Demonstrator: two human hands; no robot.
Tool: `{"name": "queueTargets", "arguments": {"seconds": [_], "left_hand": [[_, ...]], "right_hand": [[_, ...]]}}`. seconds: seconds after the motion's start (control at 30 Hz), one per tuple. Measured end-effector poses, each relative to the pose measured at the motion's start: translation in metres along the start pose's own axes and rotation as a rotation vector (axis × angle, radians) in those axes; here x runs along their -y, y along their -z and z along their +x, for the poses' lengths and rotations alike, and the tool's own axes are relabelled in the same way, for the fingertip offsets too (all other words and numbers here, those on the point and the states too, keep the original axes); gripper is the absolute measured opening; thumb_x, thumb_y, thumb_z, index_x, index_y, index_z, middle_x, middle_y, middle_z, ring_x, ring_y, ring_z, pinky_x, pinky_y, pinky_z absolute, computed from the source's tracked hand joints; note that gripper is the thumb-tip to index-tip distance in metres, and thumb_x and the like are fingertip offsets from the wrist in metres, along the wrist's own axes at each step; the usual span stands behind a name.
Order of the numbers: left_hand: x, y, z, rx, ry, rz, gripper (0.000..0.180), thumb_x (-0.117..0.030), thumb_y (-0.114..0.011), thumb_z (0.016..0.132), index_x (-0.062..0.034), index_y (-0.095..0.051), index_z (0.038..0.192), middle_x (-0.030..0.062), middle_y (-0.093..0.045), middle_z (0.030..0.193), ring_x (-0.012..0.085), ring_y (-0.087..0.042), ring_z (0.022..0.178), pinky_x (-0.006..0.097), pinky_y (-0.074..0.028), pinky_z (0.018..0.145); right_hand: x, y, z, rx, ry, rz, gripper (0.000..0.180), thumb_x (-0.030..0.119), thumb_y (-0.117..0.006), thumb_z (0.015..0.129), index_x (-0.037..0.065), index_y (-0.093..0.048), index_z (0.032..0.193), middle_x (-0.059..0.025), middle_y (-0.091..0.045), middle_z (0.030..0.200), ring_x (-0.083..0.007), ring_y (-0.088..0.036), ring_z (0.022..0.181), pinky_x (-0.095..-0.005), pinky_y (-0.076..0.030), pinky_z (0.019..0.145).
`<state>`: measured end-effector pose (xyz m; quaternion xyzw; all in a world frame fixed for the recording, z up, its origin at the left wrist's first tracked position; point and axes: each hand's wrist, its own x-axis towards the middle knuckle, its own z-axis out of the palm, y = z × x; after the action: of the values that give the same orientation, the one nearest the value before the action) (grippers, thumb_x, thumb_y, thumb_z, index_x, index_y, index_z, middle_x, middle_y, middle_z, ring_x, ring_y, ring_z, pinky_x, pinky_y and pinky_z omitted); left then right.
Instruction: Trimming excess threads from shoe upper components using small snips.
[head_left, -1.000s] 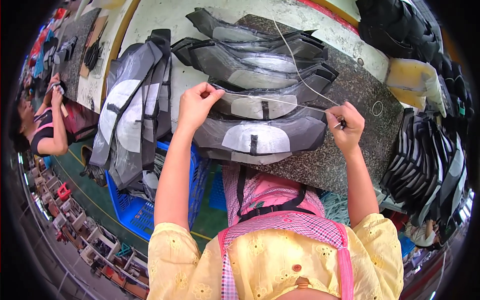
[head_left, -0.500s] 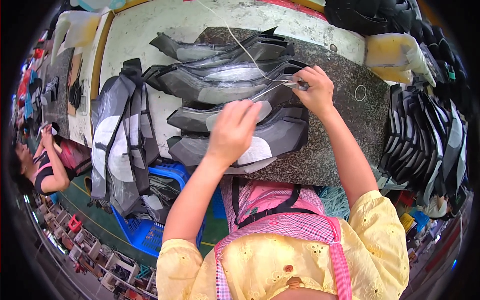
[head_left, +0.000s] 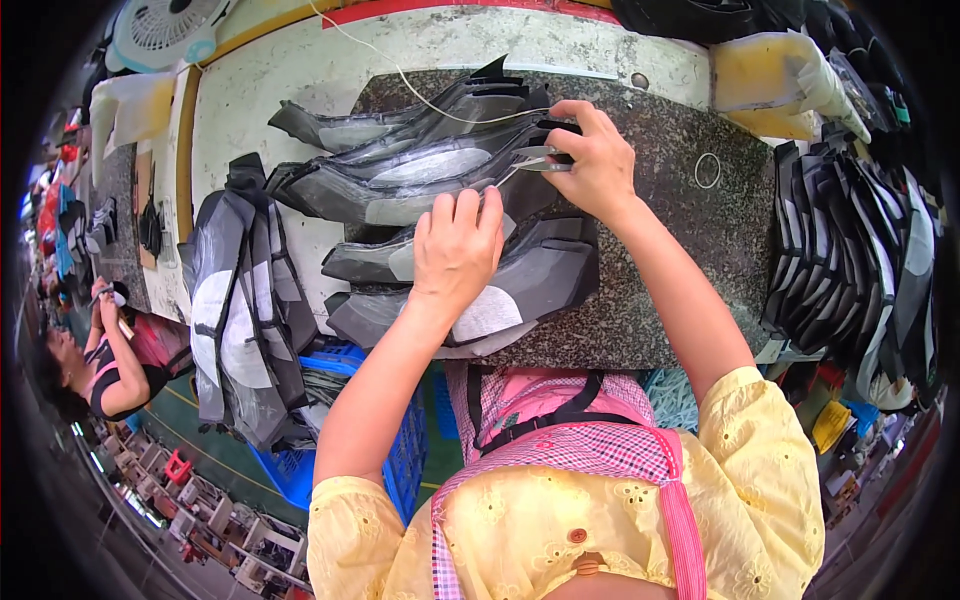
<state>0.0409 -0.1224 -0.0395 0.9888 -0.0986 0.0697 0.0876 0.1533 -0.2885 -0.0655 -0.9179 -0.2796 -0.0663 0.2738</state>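
My right hand (head_left: 595, 165) is closed around small metal thread snips (head_left: 537, 160), whose blades point left. A thin white cord (head_left: 400, 72) comes down from the far edge and runs to my right hand. Nearer the middle my left hand (head_left: 455, 250) is closed, its fingertips pinching a short stretch of cord close to the blades. Under and around both hands lie several bundles of curved dark grey fabric pieces with pale patches: a far bundle (head_left: 425, 165) and a near bundle (head_left: 540, 280). My left wrist passes over the near bundle.
The bundles rest on a speckled stone slab (head_left: 680, 270) on a white worktable (head_left: 250, 100). A loose cord ring (head_left: 708, 170) lies at right. More pieces are stacked left (head_left: 240, 290) and right (head_left: 830, 250). A blue crate (head_left: 400, 460) stands below. Another person (head_left: 115, 350) sits far left.
Both hands have shifted a little left, the right one with the snips. The left fingers now sit closer to the blades. The view has also shifted, bringing more of a fan into sight.
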Motion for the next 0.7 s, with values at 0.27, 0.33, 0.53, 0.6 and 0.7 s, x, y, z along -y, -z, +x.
{"name": "queueTargets", "arguments": {"seconds": [0.27,0.33,0.53,0.6,0.7], "left_hand": [[-0.004,-0.004,0.014,0.074,0.012,0.168,0.041,-0.022,-0.065,0.069,-0.0121,-0.056,0.108,0.005,-0.045,0.082,0.0213,-0.049,0.077,0.032,-0.042,0.058],[-0.004,-0.001,0.017,0.082,0.035,0.098,0.038,-0.024,-0.065,0.072,-0.0129,-0.056,0.107,0.0049,-0.046,0.081,0.0207,-0.05,0.074,0.032,-0.043,0.056],[-0.015,-0.008,0.025,-0.042,0.167,0.099,0.035,-0.027,-0.062,0.078,-0.0125,-0.057,0.109,0.0044,-0.048,0.079,0.0208,-0.051,0.069,0.032,-0.044,0.054],[-0.02,-0.012,0.027,-0.028,0.192,0.147,0.031,-0.026,-0.061,0.078,-0.0119,-0.059,0.106,0.0038,-0.05,0.077,0.0212,-0.053,0.069,0.033,-0.044,0.054],[-0.016,-0.014,0.035,-0.085,0.202,0.081,0.016,-0.024,-0.061,0.079,-0.012,-0.062,0.088,0.003,-0.052,0.074,0.0216,-0.056,0.069,0.035,-0.043,0.057]], "right_hand": [[-0.003,-0.003,0.016,-0.232,0.006,-0.042,0.015,0.016,-0.072,0.06,0.015,-0.061,0.071,0.0033,-0.059,0.092,-0.0174,-0.055,0.089,-0.0326,-0.049,0.061],[-0.008,0.016,0.023,-0.515,0.011,0.02,0.022,0.01,-0.072,0.06,0.017,-0.064,0.08,0.0024,-0.063,0.088,-0.0168,-0.058,0.079,-0.0308,-0.049,0.059],[0.013,0.025,-0.031,0.279,-0.408,0.139,0.042,0.024,-0.068,0.066,0.015,-0.048,0.102,-0.0079,-0.062,0.076,-0.0276,-0.063,0.07,-0.037,-0.048,0.06],[0.018,0.023,-0.031,0.329,-0.542,0.23,0.043,0.026,-0.068,0.067,0.014,-0.047,0.102,-0.0096,-0.063,0.079,-0.0287,-0.063,0.074,-0.0392,-0.048,0.065],[0.007,0.015,-0.025,0.311,-0.61,0.344,0.038,0.027,-0.067,0.07,0.009,-0.051,0.099,-0.0106,-0.065,0.088,-0.0266,-0.063,0.084,-0.0368,-0.047,0.071]]}}
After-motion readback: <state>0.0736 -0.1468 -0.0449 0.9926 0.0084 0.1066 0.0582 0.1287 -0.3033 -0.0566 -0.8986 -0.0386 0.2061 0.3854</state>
